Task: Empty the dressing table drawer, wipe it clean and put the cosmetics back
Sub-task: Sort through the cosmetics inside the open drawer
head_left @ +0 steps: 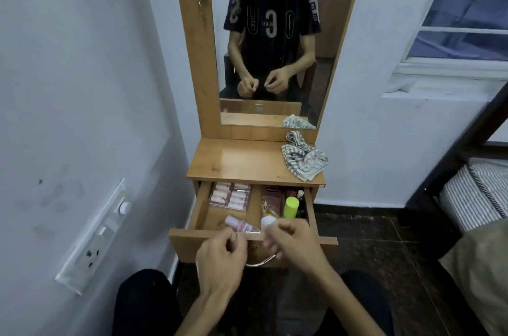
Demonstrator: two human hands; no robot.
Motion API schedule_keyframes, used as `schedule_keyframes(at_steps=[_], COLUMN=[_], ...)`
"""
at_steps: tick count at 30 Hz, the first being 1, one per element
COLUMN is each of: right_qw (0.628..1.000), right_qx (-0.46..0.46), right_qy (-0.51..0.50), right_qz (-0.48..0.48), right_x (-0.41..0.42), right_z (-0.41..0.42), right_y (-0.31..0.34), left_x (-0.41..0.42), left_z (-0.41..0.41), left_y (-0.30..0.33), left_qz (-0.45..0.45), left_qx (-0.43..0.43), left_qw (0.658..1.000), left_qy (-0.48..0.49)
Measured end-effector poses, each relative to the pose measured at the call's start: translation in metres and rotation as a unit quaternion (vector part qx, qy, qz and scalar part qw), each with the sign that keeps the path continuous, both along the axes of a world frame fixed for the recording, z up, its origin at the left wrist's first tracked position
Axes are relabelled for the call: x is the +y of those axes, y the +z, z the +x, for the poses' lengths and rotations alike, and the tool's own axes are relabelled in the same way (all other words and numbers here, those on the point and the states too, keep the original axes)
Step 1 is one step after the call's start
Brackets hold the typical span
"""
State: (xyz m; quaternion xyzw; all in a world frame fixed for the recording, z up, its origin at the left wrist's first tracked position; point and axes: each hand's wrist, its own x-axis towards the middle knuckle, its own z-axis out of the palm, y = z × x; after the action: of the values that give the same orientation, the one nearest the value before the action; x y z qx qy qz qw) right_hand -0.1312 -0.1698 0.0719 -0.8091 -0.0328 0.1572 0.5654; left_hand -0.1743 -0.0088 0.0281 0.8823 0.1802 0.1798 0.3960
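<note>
The dressing table drawer (pixel 200 209) is pulled open below the wooden top. Inside lie packs of pink tubes (pixel 231 197) at the back left and a pink bottle (pixel 239 225) on its side near the front. A dark palette (pixel 270 198), a lime-green bottle (pixel 291 207) and a white bottle (pixel 268 221) are in the right half. My left hand (pixel 222 256) hovers over the drawer's front edge with its fingers curled and nothing seen in it. My right hand (pixel 294 239), blurred, has its curled fingers right beside the white bottle; contact is unclear.
A striped grey cloth (pixel 303 158) lies crumpled on the right of the table top (pixel 236 159). The mirror (pixel 275 41) stands behind. A wall with a switch panel (pixel 93 236) is close on the left, and a bed (pixel 475 195) on the right.
</note>
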Motion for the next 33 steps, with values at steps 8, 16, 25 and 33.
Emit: schedule_keyframes(at_steps=[8,16,25,33], right_qw=[0.937,0.932,0.921,0.942], right_qx=[-0.072,-0.063,-0.043,-0.007], right_qy=[0.087,0.107,0.147,0.137], right_qz=[-0.331,-0.34,-0.359,-0.306], right_x=[0.007,0.016,0.012,0.023], right_z=[0.005,-0.017,-0.025,0.002], right_y=[-0.022,-0.006,-0.007,-0.013], left_x=[0.013,0.02,0.026,0.043], left_z=[0.011,-0.008,-0.014,0.013], left_y=[0.005,0.02,0.014,0.019], left_qz=[0.103,0.146,0.143,0.071], left_qx=[0.107,0.124,0.175,0.171], left_qw=[0.982,0.976,0.967,0.978], left_qy=[-0.113,-0.106,-0.113,-0.094])
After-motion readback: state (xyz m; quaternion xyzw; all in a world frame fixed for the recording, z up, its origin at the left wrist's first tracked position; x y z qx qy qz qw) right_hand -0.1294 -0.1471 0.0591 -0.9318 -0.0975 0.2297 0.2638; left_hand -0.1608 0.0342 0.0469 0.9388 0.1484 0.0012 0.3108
